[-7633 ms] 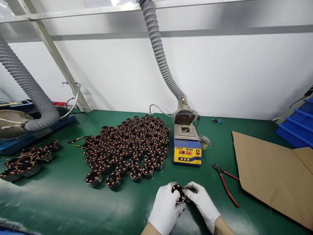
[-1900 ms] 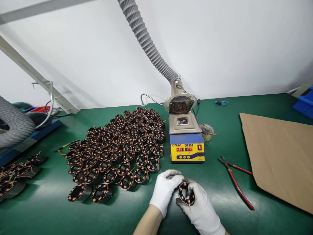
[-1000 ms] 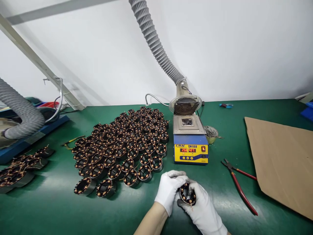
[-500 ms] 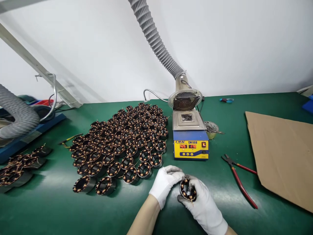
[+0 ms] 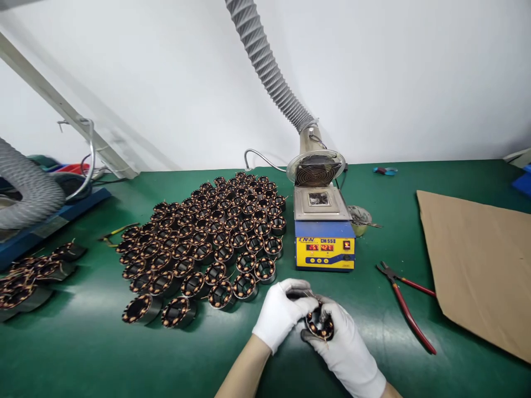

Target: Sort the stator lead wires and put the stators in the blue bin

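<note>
A ring-shaped motor stator, dark with copper windings inside, is held in my right hand, its white-gloved fingers and thumb wrapped round the ring. The opening of the ring faces up toward me, and a short copper lead sticks out at its lower edge. My left hand, also white-gloved, is closed at the upper left rim of that stator. Its thumb and fingers pinch what looks like a thin lead wire, mostly hidden by the fingertips. Beside my left hand stands a large group of similar stators.
A blue and yellow solder pot with a lit display stands ahead, under an exhaust hose. Right of it are a small cup, red-handled cutters and a cardboard sheet. More stators lie far left, near a yellow-handled tool.
My left thumb and fingers have shifted slightly right, over the upper rim of the stator. My right hand keeps its hold. The view has moved a little.
</note>
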Demonstrator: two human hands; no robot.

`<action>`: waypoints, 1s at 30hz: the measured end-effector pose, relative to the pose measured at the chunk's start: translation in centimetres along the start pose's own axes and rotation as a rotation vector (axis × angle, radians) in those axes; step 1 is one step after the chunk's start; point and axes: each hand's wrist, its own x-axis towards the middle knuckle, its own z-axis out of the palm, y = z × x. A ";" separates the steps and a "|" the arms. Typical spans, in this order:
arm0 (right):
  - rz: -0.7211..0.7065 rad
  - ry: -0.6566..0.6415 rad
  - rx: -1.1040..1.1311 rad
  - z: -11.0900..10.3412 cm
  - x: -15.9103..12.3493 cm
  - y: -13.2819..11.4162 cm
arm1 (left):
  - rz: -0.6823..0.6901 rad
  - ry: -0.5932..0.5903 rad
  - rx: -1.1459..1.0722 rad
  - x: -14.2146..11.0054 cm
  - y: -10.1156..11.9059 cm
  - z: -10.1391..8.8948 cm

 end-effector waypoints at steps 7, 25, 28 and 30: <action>0.037 -0.039 0.052 -0.4 0.3 -0.4 | 0.003 -0.092 0.063 -0.5 1.3 -1.5; -0.130 0.071 -0.065 0.0 -0.7 1.0 | 0.051 0.043 0.107 0.4 0.2 -1.6; -0.096 0.068 -0.077 -0.1 -0.8 0.8 | 0.043 -0.036 0.020 -0.2 1.7 -2.4; -0.075 0.060 -0.079 -0.1 -0.8 0.7 | -0.005 -0.147 -0.032 -0.6 2.6 -2.7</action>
